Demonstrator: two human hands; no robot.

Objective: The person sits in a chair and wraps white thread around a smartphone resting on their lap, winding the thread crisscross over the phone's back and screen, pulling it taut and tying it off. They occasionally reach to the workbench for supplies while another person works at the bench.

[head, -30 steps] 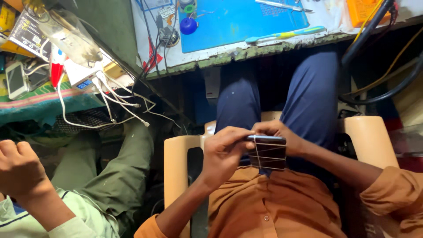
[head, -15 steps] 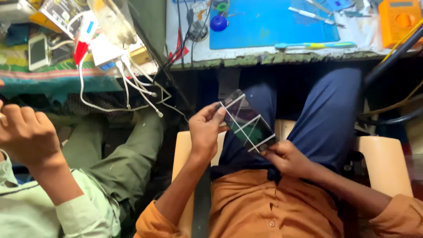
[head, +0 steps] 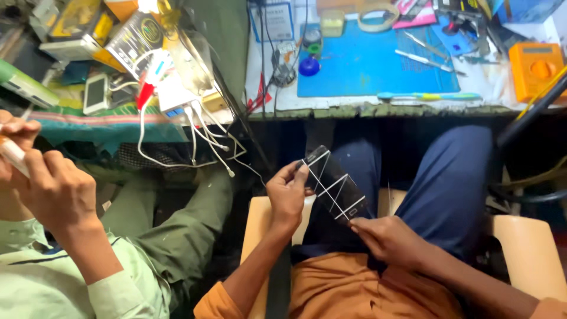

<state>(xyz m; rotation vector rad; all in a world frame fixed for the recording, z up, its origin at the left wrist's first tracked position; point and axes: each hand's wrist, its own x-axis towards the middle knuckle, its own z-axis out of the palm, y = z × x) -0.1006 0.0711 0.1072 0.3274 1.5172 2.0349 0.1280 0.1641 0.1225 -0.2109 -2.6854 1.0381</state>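
A dark, flat phone-screen panel (head: pixel 332 184) with thin white strips crossing it is held tilted above my lap. My left hand (head: pixel 287 195) pinches its far left corner and edge. My right hand (head: pixel 387 238) grips its near lower corner, fingers curled under it. I sit on a cream plastic chair (head: pixel 525 248) in blue trousers and an orange shirt. The panel is over my left thigh.
A workbench edge (head: pixel 378 110) lies ahead with a blue mat (head: pixel 366 65), tweezers, a screwdriver, tape roll and an orange multimeter (head: pixel 534 68). White charging cables (head: pixel 195 133) hang at left. A co-worker's hand (head: pixel 53 189) in a pale green sleeve holds a small tool.
The panel went from flat and close to my belly to raised and tilted. My left hand shifted to its far corner, my right hand dropped to the near corner. The view tipped up toward the bench.
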